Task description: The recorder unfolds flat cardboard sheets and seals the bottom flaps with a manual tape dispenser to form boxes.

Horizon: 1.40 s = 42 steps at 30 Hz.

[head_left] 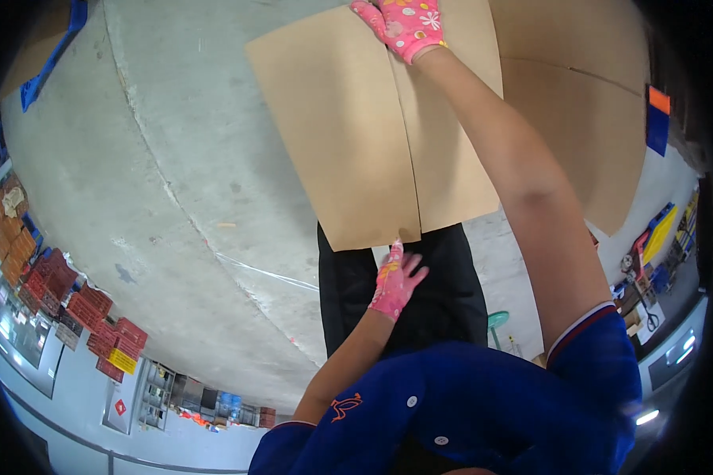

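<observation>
1. Nearest: a blue shirt [483,404], below both hands.
2. Pink-gloved left hand [392,285]: fingers spread, not closed — one fingertip at the near edge of brown cardboard [348,142].
3. Pink-gloved right hand [408,28]: over the far end; whether its fingers grip, I cannot tell.
4. The cardboard spans between the hands, split lengthwise by a seam [409,142] — probably light, stiff, easily creased; best held by opposite outer edges.
</observation>
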### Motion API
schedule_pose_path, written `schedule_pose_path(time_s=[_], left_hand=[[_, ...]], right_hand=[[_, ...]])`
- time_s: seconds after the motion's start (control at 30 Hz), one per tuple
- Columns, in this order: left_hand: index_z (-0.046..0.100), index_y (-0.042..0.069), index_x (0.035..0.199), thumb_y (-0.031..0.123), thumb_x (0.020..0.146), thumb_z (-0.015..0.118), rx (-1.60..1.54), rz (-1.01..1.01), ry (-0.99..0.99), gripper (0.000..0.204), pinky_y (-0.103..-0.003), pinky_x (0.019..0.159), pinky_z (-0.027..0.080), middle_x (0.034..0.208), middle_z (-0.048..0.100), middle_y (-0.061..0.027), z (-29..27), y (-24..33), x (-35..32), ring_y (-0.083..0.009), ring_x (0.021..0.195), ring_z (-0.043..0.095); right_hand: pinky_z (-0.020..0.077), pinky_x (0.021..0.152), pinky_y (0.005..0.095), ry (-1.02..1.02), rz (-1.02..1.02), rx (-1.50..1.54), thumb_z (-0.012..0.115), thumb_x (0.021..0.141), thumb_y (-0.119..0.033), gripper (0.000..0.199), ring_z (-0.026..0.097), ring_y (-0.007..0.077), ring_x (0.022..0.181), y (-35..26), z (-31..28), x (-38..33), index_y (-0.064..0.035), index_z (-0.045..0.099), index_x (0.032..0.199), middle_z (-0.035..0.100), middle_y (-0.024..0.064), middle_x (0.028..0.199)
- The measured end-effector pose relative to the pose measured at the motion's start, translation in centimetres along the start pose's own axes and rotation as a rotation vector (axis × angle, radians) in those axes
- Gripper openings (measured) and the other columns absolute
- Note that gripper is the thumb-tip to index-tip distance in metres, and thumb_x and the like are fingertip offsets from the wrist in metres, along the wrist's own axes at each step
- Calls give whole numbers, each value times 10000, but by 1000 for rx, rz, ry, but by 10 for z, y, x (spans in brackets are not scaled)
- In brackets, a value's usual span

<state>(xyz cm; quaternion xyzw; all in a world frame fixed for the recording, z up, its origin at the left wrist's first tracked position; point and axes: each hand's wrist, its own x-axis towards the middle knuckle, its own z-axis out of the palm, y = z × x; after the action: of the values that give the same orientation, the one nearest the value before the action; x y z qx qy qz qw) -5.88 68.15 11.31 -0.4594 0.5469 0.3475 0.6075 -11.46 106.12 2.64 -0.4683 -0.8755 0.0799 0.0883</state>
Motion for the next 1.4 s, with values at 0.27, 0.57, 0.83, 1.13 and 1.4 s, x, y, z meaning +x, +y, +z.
schedule_pose_path(time_s=[0.27,0.57,0.83,1.13,1.4], left_hand=[[397,-59,1203,399,906,561,121,54,-157,570,-429,886,496,1140,515,-189,25,7,22,-320,1099,552],[511,2,1074,457,859,608,293,6,8,513,-389,745,546,913,592,-164,6,9,53,-305,889,639],[598,53,919,385,804,661,1441,866,188,357,-414,722,480,853,641,-132,43,86,15,-283,800,612],[273,57,1422,560,806,530,1876,1778,503,836,-632,1050,82,1493,174,-203,175,200,37,-401,1373,147],[177,128,1465,594,864,400,1921,2018,687,792,-642,1031,-3,1525,95,-167,159,261,80,-402,1390,59]], right_hand=[[275,1026,456,127,-69,21,468,876,-447,404,497,270,1099,3,2,-4,-99,599,1033,605,83,1036],[272,1032,455,149,-136,-84,480,880,-385,361,503,249,1090,-12,-5,-7,-109,599,1080,612,71,1033],[148,1096,447,-120,-89,-179,310,949,-465,466,336,228,1301,-10,12,-18,-186,497,1272,428,-26,1386],[154,1122,450,-251,-112,-149,334,945,-391,466,277,264,1352,-13,0,-8,-161,439,1337,384,31,1425],[255,1068,469,261,299,92,571,812,-425,649,362,325,1273,35,-51,-67,-78,400,1334,408,160,1360]])
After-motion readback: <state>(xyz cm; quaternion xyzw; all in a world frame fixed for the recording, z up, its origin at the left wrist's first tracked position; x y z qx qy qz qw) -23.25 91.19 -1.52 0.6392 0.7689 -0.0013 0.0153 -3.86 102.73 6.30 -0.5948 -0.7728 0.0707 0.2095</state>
